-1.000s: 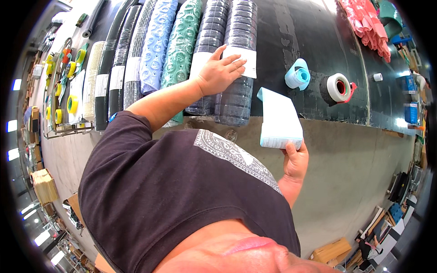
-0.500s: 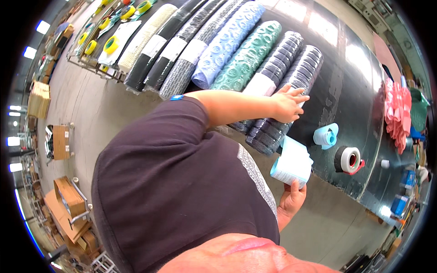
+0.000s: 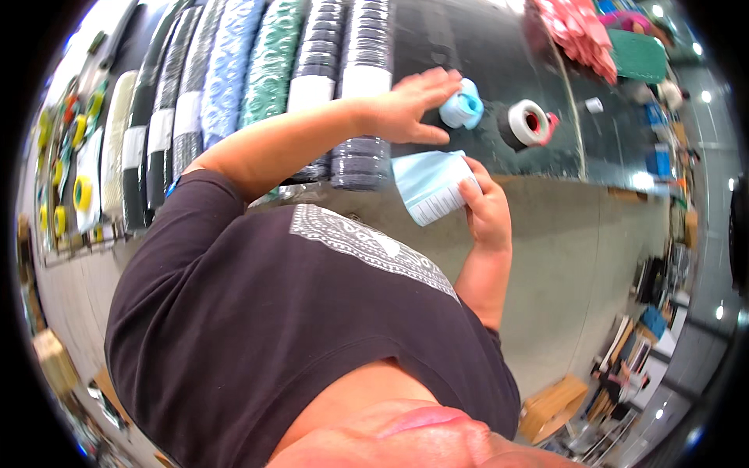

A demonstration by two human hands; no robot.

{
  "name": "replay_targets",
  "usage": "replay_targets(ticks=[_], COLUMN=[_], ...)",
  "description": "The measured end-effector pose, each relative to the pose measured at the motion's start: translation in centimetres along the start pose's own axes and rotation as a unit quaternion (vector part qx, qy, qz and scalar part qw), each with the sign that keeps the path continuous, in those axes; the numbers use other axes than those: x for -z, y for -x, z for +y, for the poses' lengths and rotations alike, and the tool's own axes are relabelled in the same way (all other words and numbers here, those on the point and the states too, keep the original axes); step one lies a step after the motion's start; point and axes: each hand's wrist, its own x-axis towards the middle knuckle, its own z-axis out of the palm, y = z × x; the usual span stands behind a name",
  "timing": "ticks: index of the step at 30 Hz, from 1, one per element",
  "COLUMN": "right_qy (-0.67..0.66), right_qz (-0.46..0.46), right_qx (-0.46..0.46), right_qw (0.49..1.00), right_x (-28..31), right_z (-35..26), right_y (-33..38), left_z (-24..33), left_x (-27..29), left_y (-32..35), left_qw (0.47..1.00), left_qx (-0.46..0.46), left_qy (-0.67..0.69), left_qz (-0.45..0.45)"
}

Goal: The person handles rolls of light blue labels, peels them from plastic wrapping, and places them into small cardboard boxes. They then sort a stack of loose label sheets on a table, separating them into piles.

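Note:
My left hand (image 3: 417,108) is open, fingers stretched out and thumb apart, in the air just right of the rightmost dark plastic-wrapped roll (image 3: 360,160). A white label (image 3: 365,80) shows on that roll. In front of the table edge, my right hand (image 3: 489,204) grips a curled strip of labels (image 3: 427,186), light blue on one face with a white printed part. Beyond my left fingertips a small light blue roll (image 3: 460,108) stands on the dark table (image 3: 491,39); whether the fingers touch it I cannot tell.
Left along the table lie several wrapped rolls, among them a green one (image 3: 271,66) and a blue one (image 3: 232,66). Tape rolls (image 3: 529,125) sit to the right. Pink material (image 3: 576,35) hangs at the far right. Yellow tape rolls (image 3: 82,192) are at the far left.
My left hand has lifted off the rightmost roll and moved right, uncovering its white label. My right hand still holds the label strip, now more tilted. The whole view has turned.

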Motion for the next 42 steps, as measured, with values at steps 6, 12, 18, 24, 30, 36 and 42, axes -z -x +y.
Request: replay_targets(ticks=[6,12,18,24,30,36,42], right_qy=[0.227,0.39,0.4,0.372,0.226,0.056,0.118], right_qz=[0.028,0.098,0.131,0.171,0.144,0.111,0.364], right_qx=[0.003,0.037,0.102,0.187,0.141,0.124,0.143], right_qw=[0.974,0.915,0.901,0.893,0.953,0.985,0.913], right_x=[0.2,0.2,-0.6,-1.3,-0.6,3.5,16.9], right_z=[-4.8,-4.7,-5.0,-4.4,-4.8,-4.2,-4.5], right_y=[2.6,4.2,5.3,4.6,5.7,7.7,5.2], left_z=[5.4,8.4,10.4,9.8,8.0,6.4,4.5], left_x=[0.3,0.2,-1.2,-2.0,0.5,0.5,-0.1], left_y=[-2.7,-2.9,-2.8,-2.5,-2.1,-0.3,3.9], left_qw=[0.956,0.97,0.986,0.921,0.879,0.891,0.833], left_qx=[0.017,-0.02,0.042,0.217,0.185,0.248,0.389], left_qy=[0.097,0.135,0.086,0.307,0.395,0.334,0.395], left_qz=[-0.275,-0.2,-0.138,-0.1,-0.195,-0.179,-0.016])
